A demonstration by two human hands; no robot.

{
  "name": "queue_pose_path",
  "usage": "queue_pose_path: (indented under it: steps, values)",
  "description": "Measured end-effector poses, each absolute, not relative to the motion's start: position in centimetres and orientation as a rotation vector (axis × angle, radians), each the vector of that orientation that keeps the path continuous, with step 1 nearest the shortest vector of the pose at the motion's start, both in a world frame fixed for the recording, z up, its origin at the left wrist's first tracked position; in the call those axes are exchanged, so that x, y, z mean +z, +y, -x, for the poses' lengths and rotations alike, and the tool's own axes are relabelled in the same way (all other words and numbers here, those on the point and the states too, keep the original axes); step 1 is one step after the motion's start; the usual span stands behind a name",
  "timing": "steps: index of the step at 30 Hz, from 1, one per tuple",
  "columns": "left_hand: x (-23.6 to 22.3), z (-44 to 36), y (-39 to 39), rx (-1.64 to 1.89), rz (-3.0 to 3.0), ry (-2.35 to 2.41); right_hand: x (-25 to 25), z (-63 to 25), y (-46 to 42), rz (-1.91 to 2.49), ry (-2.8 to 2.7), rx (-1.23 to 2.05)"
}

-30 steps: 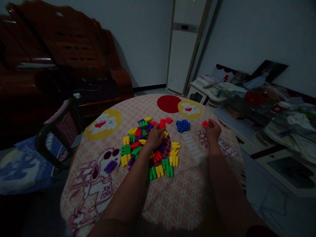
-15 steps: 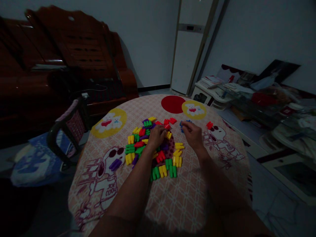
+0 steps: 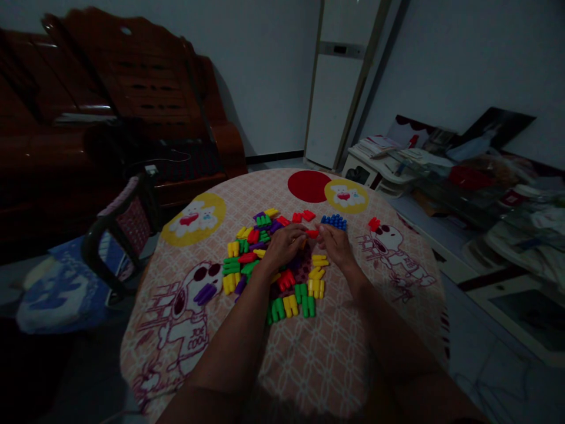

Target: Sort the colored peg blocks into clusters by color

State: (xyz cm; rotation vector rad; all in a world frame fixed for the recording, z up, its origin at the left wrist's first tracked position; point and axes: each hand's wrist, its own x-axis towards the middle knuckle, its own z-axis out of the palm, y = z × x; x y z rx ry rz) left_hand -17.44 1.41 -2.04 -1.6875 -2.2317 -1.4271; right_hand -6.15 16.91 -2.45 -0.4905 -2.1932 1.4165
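Observation:
A red plastic building block [image 3: 312, 234] sits between the fingertips of my two hands, over the right side of a pile of blocks. My left hand [image 3: 282, 247] reaches over the pile with its fingers curled closed at the block's left end. From the right, my right hand [image 3: 336, 246] pinches the other end. Under my left hand lie green, yellow, purple and red blocks, partly hidden by it. Just beyond my right hand stands a tight group of blue blocks [image 3: 334, 221]. Several yellow blocks [image 3: 318, 274] lie nearer me, between my forearms.
The round table [image 3: 318, 365] has a patterned cloth. A single red block [image 3: 374, 224] lies at the right, a purple one [image 3: 205, 294] at the left. A chair [image 3: 128, 229] and wooden sofa [image 3: 154, 94] stand left; a cluttered cabinet [image 3: 459, 171] stands right.
My right hand has moved left and nearer me, away from the blue blocks, which now show fully. My left hand has shifted slightly right, and a red block now shows between the hands.

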Motion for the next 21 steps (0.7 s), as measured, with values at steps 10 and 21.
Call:
queue_pose_path:
  steps: [10,21]
  values:
    - [-1.6,17.1,1.6,-1.779,1.653,-2.185,-1.9,6.2,16.3,0.643,-1.85,2.041]
    - [-2.5,17.6,1.6,-2.031,1.398,-2.305,-1.2,6.2,15.3,0.593,-1.904,1.901]
